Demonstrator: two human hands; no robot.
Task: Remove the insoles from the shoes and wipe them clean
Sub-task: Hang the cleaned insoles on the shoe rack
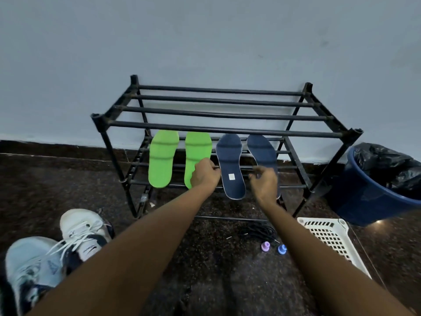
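The sneakers (84, 233) lay nearest. Beyond them, the left hand (205, 174) curled beside the left navy insole (231, 165), and the right hand (265, 182) curled over the right navy insole (262, 151). Whether either gripped anything could not be told. All four insoles, the green insoles (163, 158) included, lay on the black shoe rack (223, 131), where a nudge might have tipped them between its bars.

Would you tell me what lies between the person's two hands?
In the head view, a navy insole with a white label lies on the rack between the left hand and right hand.
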